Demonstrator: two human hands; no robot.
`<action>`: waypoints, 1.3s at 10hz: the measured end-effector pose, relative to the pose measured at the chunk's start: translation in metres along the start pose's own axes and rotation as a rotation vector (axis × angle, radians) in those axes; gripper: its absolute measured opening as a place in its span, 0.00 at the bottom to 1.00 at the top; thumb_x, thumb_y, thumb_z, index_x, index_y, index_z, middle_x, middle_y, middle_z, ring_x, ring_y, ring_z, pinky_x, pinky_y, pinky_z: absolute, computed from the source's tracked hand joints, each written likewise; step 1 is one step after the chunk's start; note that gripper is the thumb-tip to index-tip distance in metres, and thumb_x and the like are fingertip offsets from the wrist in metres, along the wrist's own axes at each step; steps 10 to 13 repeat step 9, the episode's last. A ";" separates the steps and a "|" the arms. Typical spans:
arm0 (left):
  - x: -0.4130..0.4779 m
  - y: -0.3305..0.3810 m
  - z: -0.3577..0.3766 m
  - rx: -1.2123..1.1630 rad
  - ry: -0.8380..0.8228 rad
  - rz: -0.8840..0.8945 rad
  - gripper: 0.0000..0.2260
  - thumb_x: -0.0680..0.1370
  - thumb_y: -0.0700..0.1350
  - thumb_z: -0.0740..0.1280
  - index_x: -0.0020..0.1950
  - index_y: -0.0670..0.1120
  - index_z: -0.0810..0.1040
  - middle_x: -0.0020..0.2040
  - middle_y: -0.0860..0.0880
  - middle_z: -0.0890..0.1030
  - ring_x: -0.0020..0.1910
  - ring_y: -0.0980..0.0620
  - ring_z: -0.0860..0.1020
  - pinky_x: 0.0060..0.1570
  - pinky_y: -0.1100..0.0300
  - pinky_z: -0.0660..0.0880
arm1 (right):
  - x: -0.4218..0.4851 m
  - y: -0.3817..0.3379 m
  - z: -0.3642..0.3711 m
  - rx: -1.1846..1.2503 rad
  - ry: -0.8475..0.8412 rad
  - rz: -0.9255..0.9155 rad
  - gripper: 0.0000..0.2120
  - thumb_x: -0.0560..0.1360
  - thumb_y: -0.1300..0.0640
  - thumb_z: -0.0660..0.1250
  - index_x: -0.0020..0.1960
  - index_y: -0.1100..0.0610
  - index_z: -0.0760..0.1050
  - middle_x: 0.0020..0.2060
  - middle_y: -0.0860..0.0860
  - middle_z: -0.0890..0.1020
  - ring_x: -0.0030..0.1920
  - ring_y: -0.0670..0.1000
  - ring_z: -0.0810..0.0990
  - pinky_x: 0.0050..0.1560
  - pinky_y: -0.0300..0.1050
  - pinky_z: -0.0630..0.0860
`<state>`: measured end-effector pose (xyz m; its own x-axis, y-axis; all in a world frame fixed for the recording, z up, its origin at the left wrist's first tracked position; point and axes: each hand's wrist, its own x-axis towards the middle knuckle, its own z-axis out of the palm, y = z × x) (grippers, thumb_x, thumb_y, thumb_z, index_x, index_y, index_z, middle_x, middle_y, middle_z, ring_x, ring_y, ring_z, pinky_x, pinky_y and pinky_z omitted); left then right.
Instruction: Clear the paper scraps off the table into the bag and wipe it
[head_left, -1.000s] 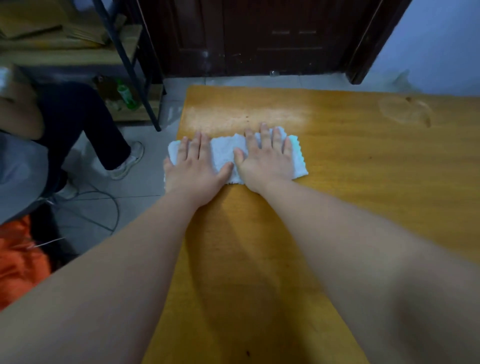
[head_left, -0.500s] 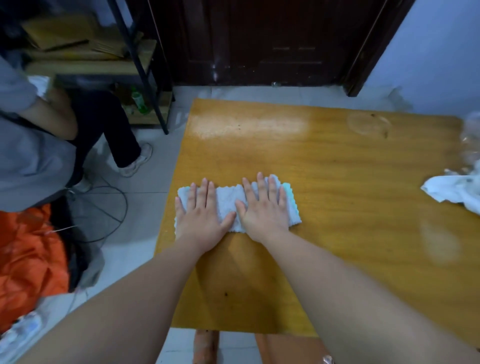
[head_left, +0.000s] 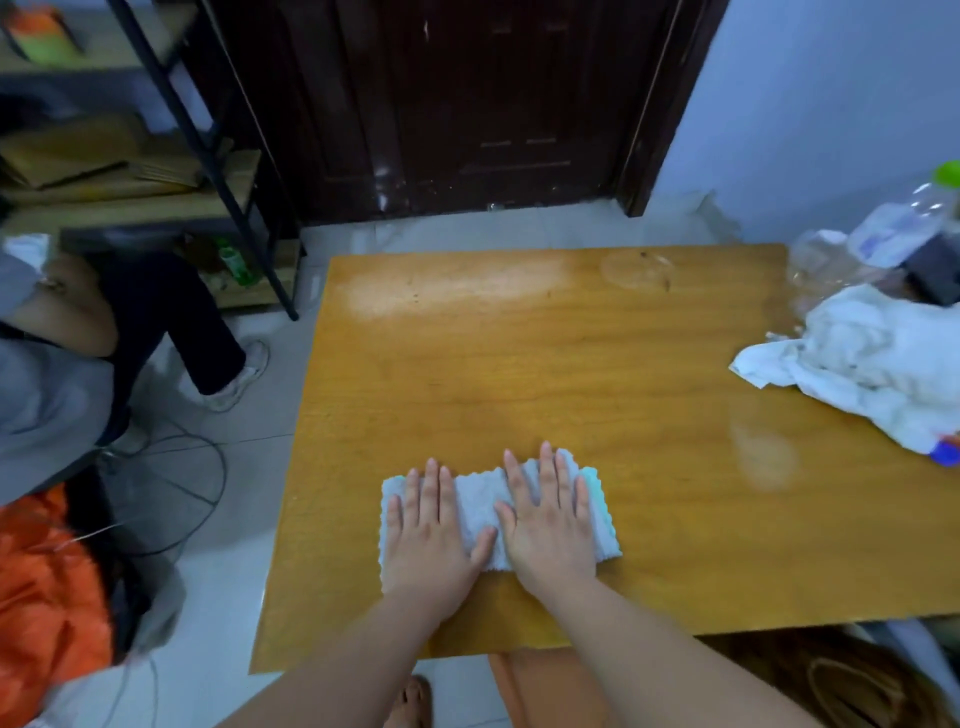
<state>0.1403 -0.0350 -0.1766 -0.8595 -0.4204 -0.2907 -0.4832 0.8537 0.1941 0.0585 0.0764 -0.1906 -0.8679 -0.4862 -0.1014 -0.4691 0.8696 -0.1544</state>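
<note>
your left hand and right hand lie flat, fingers spread, pressing a fluffy white cloth with a teal edge, lower centre on the glossy wooden surface. crumpled white bag at right edge.

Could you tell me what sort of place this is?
Probably a plain storeroom or workroom: a wooden table on tiled floor, a metal shelf rack stacked with cardboard, and a dark door.

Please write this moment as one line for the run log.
phase: wiping | left hand: flat on cloth | right hand: flat on cloth | table: near-left part
</note>
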 end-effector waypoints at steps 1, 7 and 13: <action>-0.003 0.027 0.000 -0.001 -0.056 -0.007 0.38 0.71 0.65 0.53 0.69 0.38 0.72 0.71 0.42 0.72 0.69 0.40 0.72 0.66 0.45 0.56 | -0.011 0.022 -0.005 0.008 0.014 0.032 0.27 0.73 0.43 0.52 0.71 0.48 0.62 0.67 0.60 0.73 0.66 0.58 0.73 0.65 0.54 0.60; -0.034 0.114 -0.155 -1.200 0.396 0.002 0.12 0.80 0.36 0.61 0.48 0.51 0.79 0.54 0.53 0.80 0.52 0.63 0.77 0.45 0.80 0.67 | -0.048 0.103 -0.183 0.798 0.255 0.137 0.10 0.77 0.57 0.63 0.54 0.42 0.75 0.47 0.37 0.82 0.52 0.35 0.77 0.55 0.36 0.74; -0.090 0.111 -0.308 -1.520 0.579 0.475 0.09 0.73 0.40 0.63 0.40 0.52 0.82 0.39 0.53 0.83 0.41 0.53 0.80 0.48 0.60 0.77 | -0.084 0.083 -0.352 1.033 0.683 -0.114 0.08 0.74 0.54 0.62 0.45 0.46 0.80 0.41 0.45 0.85 0.46 0.45 0.82 0.48 0.34 0.75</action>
